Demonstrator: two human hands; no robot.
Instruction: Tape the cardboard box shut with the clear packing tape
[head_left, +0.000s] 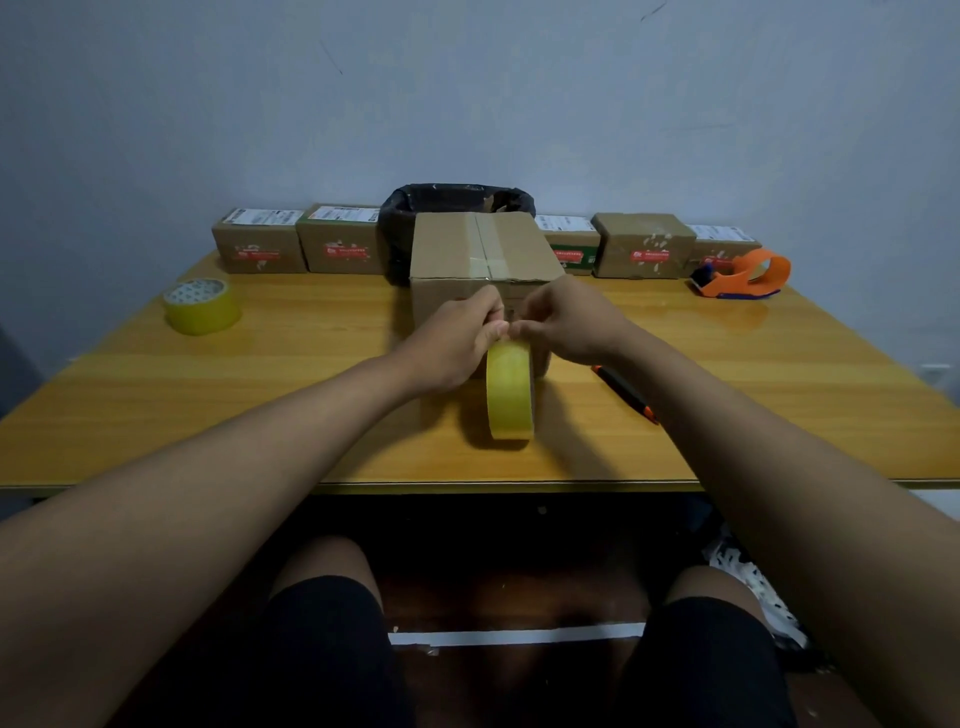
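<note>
A brown cardboard box (478, 247) stands mid-table with its top flaps down and a strip of clear tape along the centre seam. In front of it a yellowish roll of packing tape (510, 389) stands on edge on the table. My left hand (452, 340) grips the top of the roll. My right hand (566, 322) pinches at the tape's end at the top of the roll, fingertips touching those of the left. Both hands hide the lower front face of the box.
A second tape roll (202, 305) lies at the left. An orange tape dispenser (743, 275) sits at the far right, and a box cutter (626, 392) lies beside my right forearm. Several small labelled boxes (260, 247) and a black-lined bin (452, 202) line the back edge of the wooden table (260, 389).
</note>
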